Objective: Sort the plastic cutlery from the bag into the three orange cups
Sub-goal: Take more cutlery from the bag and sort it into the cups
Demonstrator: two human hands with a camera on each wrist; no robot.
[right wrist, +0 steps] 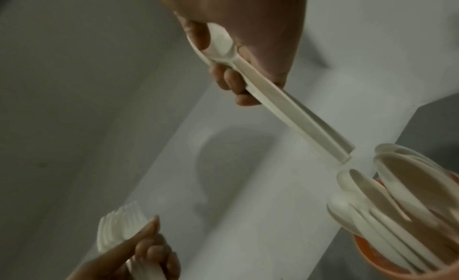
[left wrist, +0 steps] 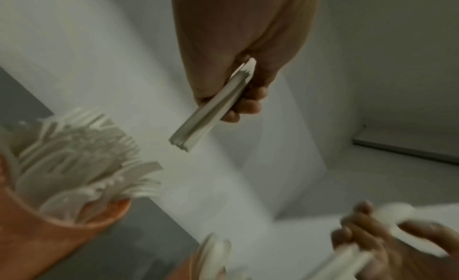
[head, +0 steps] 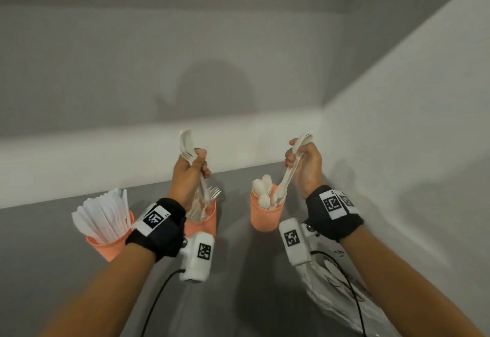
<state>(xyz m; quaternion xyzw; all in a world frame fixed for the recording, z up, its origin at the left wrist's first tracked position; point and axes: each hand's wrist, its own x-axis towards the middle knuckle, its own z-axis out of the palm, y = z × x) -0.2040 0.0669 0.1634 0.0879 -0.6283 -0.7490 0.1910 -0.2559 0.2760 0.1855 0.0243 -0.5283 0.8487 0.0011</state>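
Observation:
Three orange cups stand in a row on the grey table (head: 238,297). The left cup (head: 108,246) holds white knives (head: 103,214), the middle cup (head: 208,224) forks (left wrist: 74,156), the right cup (head: 265,221) spoons (right wrist: 387,195). My left hand (head: 197,163) grips a bundle of white forks (head: 185,143) upright above the middle cup, handles (left wrist: 211,111) pointing down. Over the right cup, my right hand (head: 294,156) grips a few stacked spoons (right wrist: 285,107) by the neck, with their handle ends near the cup's rim.
A crumpled clear plastic bag (head: 342,286) lies on the table under my right forearm. A white ledge (head: 106,156) runs close behind the cups, and a white wall (head: 411,151) closes the right side. Cables hang from both wrist cameras.

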